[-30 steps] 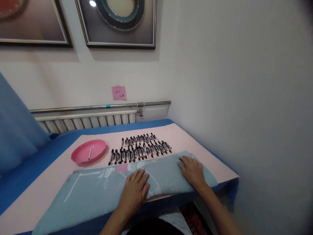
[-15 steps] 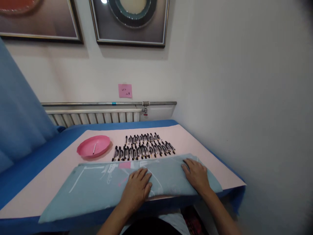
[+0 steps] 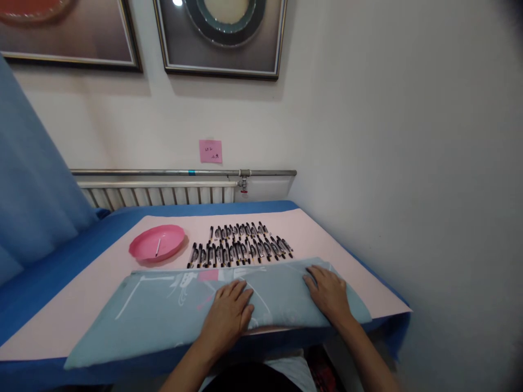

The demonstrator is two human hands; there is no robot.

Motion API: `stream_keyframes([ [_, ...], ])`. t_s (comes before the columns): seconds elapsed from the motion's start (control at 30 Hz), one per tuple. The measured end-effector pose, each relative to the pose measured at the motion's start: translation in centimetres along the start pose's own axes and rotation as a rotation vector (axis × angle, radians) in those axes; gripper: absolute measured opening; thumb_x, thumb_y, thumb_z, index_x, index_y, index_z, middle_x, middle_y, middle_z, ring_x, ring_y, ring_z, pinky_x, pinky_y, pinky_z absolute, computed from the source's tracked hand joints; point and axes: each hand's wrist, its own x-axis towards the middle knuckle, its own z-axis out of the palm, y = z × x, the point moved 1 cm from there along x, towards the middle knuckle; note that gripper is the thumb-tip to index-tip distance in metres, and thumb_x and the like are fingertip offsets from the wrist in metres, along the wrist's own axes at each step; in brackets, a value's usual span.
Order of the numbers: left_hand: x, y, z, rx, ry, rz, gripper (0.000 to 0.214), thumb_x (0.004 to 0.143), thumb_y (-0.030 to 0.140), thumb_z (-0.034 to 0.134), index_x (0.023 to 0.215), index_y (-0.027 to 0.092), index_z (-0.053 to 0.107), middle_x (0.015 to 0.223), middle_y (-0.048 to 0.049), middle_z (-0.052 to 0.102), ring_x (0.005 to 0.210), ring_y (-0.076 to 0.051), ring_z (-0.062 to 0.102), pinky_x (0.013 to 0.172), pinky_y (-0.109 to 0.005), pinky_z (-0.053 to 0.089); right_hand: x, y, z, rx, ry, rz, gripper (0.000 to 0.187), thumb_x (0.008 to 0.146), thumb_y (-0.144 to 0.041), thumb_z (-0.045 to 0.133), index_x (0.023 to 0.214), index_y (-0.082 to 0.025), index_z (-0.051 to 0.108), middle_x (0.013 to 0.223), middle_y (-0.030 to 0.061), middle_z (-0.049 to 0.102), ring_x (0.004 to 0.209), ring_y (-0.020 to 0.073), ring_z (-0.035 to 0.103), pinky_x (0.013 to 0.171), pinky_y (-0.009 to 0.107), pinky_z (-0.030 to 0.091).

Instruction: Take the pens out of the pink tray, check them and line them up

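My left hand point(image 3: 229, 316) and right hand point(image 3: 329, 294) lie on the cloth point(image 3: 155, 316). Beyond them, pens point(image 3: 232, 251) lie in two rows on the sheet point(image 3: 314, 242); ahead and left of my left hand sits a bowl point(image 3: 172, 239), a stick point(image 3: 158, 247) inside.

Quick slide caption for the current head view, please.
Left hand and right hand rest on a pale-blue cloth, with rows of pens and a pink dish beyond.

Slight leftward view shift: more blue curtain point(image 3: 36, 174), teal cloth point(image 3: 155, 313) farther right in frame
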Motion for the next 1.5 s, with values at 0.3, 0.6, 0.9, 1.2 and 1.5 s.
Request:
stream_keyframes([
  [0.3,-0.05,0.1,0.03,0.014,0.01,0.021,0.036,0.086,0.034,0.036,0.119,0.025,0.049,0.125,-0.0039,0.05,0.116,-0.02,0.039,0.093,-0.038,0.033,0.07,0.18,0.31,0.0,-0.001,0.008,0.033,0.084,-0.035,0.038,0.104,-0.021,0.06,0.113,0.0072,0.058,0.102,0.0229,0.051,0.086,0.039,0.032],
  [0.6,-0.04,0.04,0.12,0.015,-0.001,0.02,0.037,0.086,0.033,0.037,0.12,0.023,0.049,0.126,-0.0051,0.05,0.117,-0.021,0.039,0.092,-0.04,0.035,0.04,0.3,0.45,0.014,0.026,0.0,0.033,0.083,-0.034,0.039,0.103,-0.02,0.061,0.112,0.0079,0.059,0.101,0.0233,0.052,0.085,0.039,0.033],
  [0.9,-0.05,-0.1,0.2,0.003,0.007,0.028,0.037,0.086,0.031,0.037,0.12,0.024,0.049,0.125,-0.0057,0.05,0.116,-0.021,0.04,0.092,-0.04,0.035,-0.03,0.39,0.61,0.017,0.038,-0.001,0.032,0.083,-0.034,0.04,0.103,-0.02,0.061,0.112,0.0076,0.059,0.101,0.0229,0.051,0.085,0.039,0.034],
  [1.2,-0.06,0.23,-0.14,0.019,0.036,0.018,0.036,0.086,0.031,0.036,0.119,0.024,0.05,0.123,-0.0055,0.052,0.116,-0.021,0.041,0.092,-0.039,0.035,0.0,0.23,0.21,0.021,0.011,0.01,0.033,0.083,-0.034,0.039,0.103,-0.019,0.061,0.113,0.0081,0.059,0.102,0.0237,0.051,0.085,0.04,0.033],
  [1.5,-0.07,0.04,0.09,0.018,0.009,0.014,0.036,0.086,0.031,0.037,0.119,0.024,0.049,0.125,-0.0043,0.05,0.116,-0.021,0.04,0.091,-0.039,0.035,0.0,0.22,0.22,0.018,0.013,0.011,0.032,0.082,-0.034,0.04,0.103,-0.02,0.061,0.113,0.0076,0.059,0.102,0.0235,0.051,0.085,0.04,0.034],
])
